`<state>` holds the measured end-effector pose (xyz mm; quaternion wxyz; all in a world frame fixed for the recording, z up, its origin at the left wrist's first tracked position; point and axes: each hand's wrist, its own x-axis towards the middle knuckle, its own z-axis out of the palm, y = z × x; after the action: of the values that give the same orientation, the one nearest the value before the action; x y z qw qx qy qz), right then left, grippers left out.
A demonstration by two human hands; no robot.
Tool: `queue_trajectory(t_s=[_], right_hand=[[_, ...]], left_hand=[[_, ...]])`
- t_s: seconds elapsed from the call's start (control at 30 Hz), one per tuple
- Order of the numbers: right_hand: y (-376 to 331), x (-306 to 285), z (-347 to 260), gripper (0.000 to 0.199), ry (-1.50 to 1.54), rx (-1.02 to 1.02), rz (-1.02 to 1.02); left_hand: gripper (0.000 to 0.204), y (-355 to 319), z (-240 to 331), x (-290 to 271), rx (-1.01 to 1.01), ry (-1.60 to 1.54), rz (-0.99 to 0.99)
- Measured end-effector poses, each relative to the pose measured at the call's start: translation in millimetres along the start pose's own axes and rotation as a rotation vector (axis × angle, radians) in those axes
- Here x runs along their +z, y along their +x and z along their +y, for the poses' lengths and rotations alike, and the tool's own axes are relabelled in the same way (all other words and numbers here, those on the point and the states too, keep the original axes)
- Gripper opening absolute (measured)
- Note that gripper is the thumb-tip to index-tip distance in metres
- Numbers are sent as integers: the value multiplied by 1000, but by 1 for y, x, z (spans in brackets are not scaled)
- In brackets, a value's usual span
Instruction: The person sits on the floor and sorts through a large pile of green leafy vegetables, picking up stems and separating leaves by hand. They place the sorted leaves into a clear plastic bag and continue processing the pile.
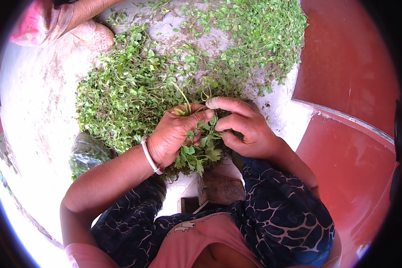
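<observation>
My left hand [176, 129], with a pale bangle at the wrist, is closed around a small bunch of leafy green herbs [198, 149]. Their lobed leaves hang below the fingers, and pale stems stick up past the thumb. Close against its fingertips is my right hand [250, 129], fingers curled and one fingertip wrapped in a tan bandage. Whatever its fingers pinch is too small to make out. Just beyond both hands spreads a large heap of loose greens [120, 96] with thin stems.
More greens [263, 40] lie scattered at the far right beside a red floor [344, 53] with a pale edge strip. A clear plastic bag of greens [87, 154] stands at the left. Another person's arm [82, 13] and foot [96, 36] show at the far left. A wooden stool [221, 187] is between my knees.
</observation>
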<state>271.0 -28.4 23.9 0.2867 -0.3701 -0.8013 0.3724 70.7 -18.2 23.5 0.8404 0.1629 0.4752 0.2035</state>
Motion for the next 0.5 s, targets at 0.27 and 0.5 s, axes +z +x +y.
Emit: queue_trajectory(t_s=[0.27, 0.5], right_hand=[[-4, -9, 18, 30, 201, 322, 79], [-5, 0, 40, 38, 859, 605, -136]], left_hand=[[17, -1, 3, -16, 16, 201, 36], [26, -7, 7, -20, -107, 258, -127]])
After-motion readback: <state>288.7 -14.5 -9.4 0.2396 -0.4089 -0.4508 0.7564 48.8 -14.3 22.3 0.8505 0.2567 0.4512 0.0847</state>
